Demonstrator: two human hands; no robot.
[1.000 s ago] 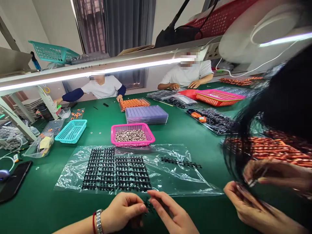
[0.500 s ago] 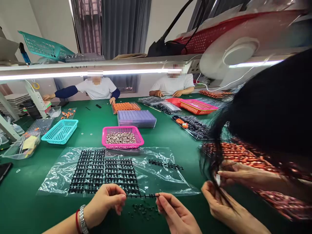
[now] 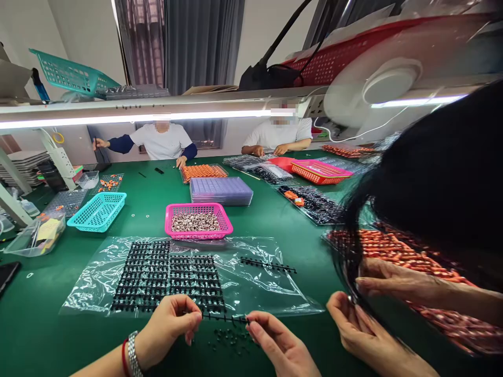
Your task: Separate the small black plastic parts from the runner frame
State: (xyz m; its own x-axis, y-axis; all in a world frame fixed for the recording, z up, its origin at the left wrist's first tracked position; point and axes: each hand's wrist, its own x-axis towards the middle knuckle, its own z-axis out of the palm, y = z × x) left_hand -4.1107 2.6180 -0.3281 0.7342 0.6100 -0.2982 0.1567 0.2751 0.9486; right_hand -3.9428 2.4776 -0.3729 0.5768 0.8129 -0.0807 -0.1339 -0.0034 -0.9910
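Observation:
Between my two hands stretches a thin black plastic strip with small stubs along it. My left hand pinches its left end, and my right hand pinches the right end. Beneath the strip, a scatter of tiny black pieces lies on the green table. Just beyond, rows of similar black strips rest on a clear plastic sheet, along with one separate strip to the right. My fingertips cover both ends of the held strip.
A pink basket of small metallic rings stands behind the sheet, with stacked purplish trays farther back. A turquoise basket sits at left. Close on my right, a co-worker's hands work beside trays of orange parts. Two people sit opposite.
My right hand has shifted slightly left along the strip, while my left hand stays almost still. The co-worker's hands at right moved a little, and one person opposite raised an arm.

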